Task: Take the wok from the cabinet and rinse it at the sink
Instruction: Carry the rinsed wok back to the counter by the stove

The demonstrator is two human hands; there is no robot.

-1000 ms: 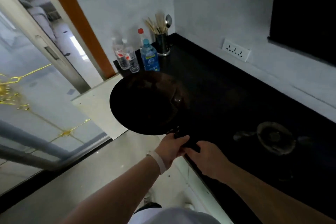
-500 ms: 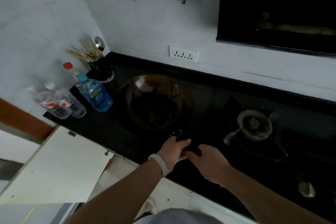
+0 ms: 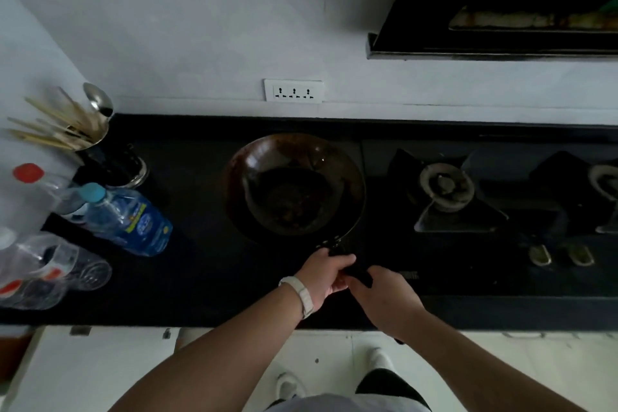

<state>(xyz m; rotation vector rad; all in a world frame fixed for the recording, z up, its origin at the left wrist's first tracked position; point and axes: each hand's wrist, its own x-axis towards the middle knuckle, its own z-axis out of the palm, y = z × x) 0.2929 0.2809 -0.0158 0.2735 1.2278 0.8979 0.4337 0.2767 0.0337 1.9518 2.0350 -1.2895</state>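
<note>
Both hands on the handle here: the left hand (image 3: 322, 274) wraps it nearest the bowl, and the right hand (image 3: 384, 298) clamps the end. The dark wok (image 3: 294, 184) sits over the black countertop (image 3: 200, 278), just left of the gas burner (image 3: 446, 186), with a blue bottle (image 3: 133, 221) well to the wok's left.
</note>
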